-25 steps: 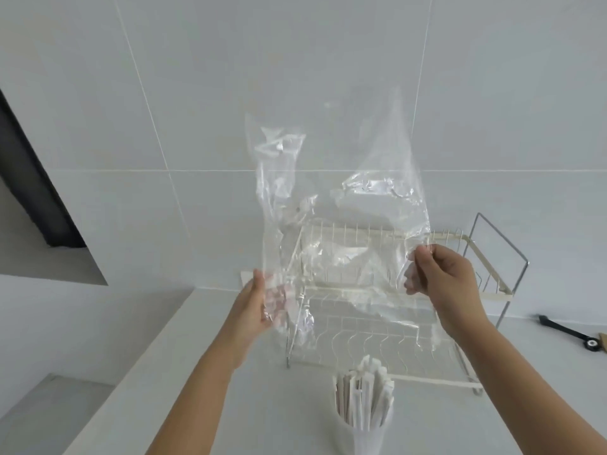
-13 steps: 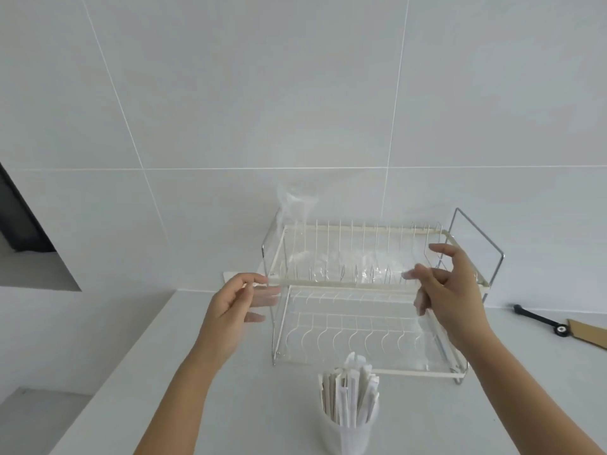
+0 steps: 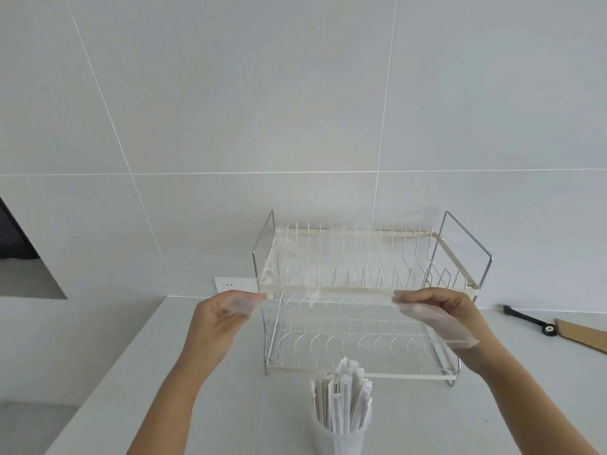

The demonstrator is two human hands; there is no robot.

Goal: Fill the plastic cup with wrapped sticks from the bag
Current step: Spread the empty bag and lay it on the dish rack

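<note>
Head view. A clear, thin plastic bag (image 3: pixel 328 274) lies spread flat over the top tier of a two-tier cream-and-chrome wire dish rack (image 3: pixel 361 323); its near edge is pulled taut along the front rail of the rack. No sticks are visible inside the bag.

Left hand (image 3: pixel 218 318): fingers closed in a pinch on the left near corner of the bag, just at the left front post of the rack. Right hand (image 3: pixel 440 313): fingers closed on the right near edge of the bag, with loose film draped over the back of the hand and the wrist. Both hands are level with the top tier's front rail.

A translucent white plastic cup (image 3: pixel 340 435) stands upright on the pale grey surface (image 3: pixel 230 405), in front of the rack and between the two forearms. It is packed with white paper-wrapped sticks (image 3: pixel 341 399), standing on end and fanning slightly above the rim.

Far right on the surface: a black-handled tool (image 3: pixel 528 320) and a brown cardboard piece (image 3: pixel 581 333), the two lying just beside each other. A white wall socket (image 3: pixel 235 285) sits behind the rack's left side on the tiled wall.
</note>
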